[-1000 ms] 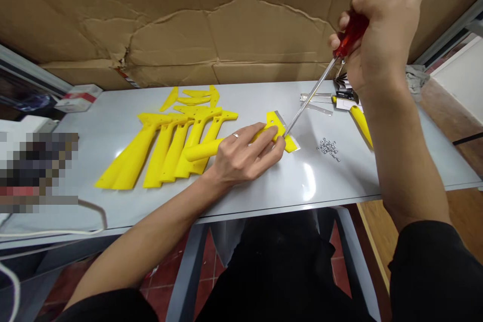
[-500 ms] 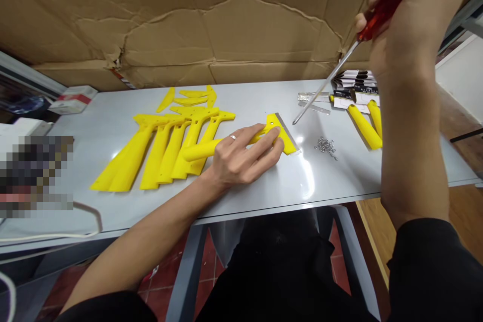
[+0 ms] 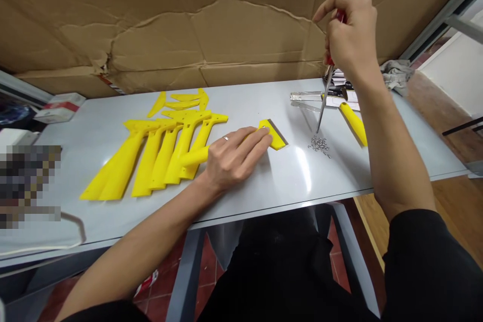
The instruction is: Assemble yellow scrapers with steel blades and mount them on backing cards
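My left hand [image 3: 230,158] clasps a scraper [image 3: 277,137], forearm [image 3: 151,241] across the table [image 3: 287,181] front edge; my raised right hand [image 3: 352,35] grips a screwdriver [image 3: 325,98].

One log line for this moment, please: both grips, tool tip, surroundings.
Left grip: holding yellow scraper | Right grip: holding screwdriver | Tip: at screw pile, contact unclear | Beside left grip: yellow handles

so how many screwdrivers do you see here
1: the red-handled screwdriver, gripped in the right hand, its tip at the pile of small metal fasteners. Others could be hidden behind the right forearm.
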The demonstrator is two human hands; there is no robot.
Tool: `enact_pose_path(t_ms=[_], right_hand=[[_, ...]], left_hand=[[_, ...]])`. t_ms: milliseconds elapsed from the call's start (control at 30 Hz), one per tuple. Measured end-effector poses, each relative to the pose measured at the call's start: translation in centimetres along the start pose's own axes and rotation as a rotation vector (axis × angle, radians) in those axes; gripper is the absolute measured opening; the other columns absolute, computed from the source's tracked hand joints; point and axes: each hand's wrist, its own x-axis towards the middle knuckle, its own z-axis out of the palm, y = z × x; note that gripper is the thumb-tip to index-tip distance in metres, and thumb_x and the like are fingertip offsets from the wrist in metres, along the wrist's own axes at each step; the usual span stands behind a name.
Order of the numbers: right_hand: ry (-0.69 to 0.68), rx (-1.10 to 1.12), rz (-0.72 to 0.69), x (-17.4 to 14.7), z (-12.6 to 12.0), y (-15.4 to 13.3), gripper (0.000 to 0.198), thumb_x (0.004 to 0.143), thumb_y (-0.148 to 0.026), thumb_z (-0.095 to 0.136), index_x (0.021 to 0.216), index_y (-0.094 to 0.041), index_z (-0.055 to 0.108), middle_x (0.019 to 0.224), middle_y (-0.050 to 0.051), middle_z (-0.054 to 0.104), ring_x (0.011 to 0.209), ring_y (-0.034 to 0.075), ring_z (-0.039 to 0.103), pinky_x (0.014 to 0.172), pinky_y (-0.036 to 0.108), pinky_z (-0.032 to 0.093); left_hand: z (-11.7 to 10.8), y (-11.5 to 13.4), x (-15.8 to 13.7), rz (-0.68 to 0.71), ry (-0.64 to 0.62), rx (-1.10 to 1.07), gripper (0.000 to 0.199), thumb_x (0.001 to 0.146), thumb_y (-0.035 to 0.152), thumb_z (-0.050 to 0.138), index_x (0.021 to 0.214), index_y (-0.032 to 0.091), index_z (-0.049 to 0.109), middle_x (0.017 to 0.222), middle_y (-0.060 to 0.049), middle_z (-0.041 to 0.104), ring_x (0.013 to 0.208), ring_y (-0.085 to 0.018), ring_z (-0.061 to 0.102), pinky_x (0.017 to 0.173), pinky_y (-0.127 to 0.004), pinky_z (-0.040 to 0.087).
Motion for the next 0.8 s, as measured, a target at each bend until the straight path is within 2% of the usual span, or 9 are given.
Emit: enact_pose_path(t_ms=[67,167,367,500,633,800], right_hand=[[0.039,-0.028,0.004,-0.1,0.3,0.5,0.044,0.074,-0.002,0.042,0.094,-0.017,0.078,0.070,0.003,0.053,0.070,0.006,0.050,0.069,0.022,0.032],[0.014,-0.024,0.014,-0.1,0.5,1.1,0.045,0.076,-0.004,0.041,0.093,-0.021,0.079,0.067,0.001,0.055,0.065,0.006,0.052,0.066,0.021,0.035],[0.024,0.048,0.033,0.0,0.5,1.9,0.043,0.075,-0.008,0.042,0.094,-0.018,0.078,0.061,-0.001,0.053,0.048,0.006,0.049,0.047,0.021,0.033],[-0.001,0.049,0.035,0.0,0.7,2.0,0.042,0.072,-0.012,0.042,0.092,-0.023,0.078,0.059,-0.001,0.054,0.053,0.007,0.049,0.052,0.022,0.032],[-0.010,0.040,0.034,-0.1,1.0,1.9,0.044,0.067,-0.013,0.041,0.087,-0.026,0.077,0.061,0.000,0.056,0.058,0.008,0.052,0.059,0.024,0.035],[-0.030,0.098,0.059,-0.5,1.0,1.5,0.038,0.068,-0.017,0.042,0.087,-0.025,0.075,0.061,-0.001,0.053,0.048,0.010,0.050,0.043,0.026,0.034]], left_hand=[[0.0,0.0,0.0,-0.007,-0.004,0.000,0.026,0.091,0.003,0.073,0.114,0.014,0.071,0.107,-0.009,0.086,0.090,-0.022,0.083,0.063,-0.029,0.061],[0.1,-0.1,-0.1,-0.005,-0.001,0.014,0.026,0.091,0.003,0.073,0.116,0.012,0.071,0.106,-0.011,0.086,0.089,-0.023,0.083,0.062,-0.030,0.061],[0.1,-0.3,0.0,-0.032,-0.004,0.028,0.029,0.090,0.003,0.074,0.117,0.012,0.070,0.107,-0.011,0.086,0.088,-0.024,0.083,0.062,-0.031,0.062],[0.2,-0.3,-0.2,-0.051,-0.011,0.018,0.029,0.091,0.004,0.072,0.118,0.014,0.070,0.107,-0.011,0.086,0.089,-0.024,0.084,0.062,-0.031,0.063],[0.3,-0.2,-0.5,-0.068,-0.011,-0.004,0.033,0.091,0.003,0.069,0.122,0.017,0.070,0.109,-0.011,0.086,0.092,-0.024,0.084,0.067,-0.032,0.065],[0.4,-0.2,-0.5,-0.067,0.000,-0.019,0.033,0.092,0.004,0.071,0.122,0.015,0.069,0.107,-0.012,0.085,0.093,-0.024,0.083,0.070,-0.031,0.065]])
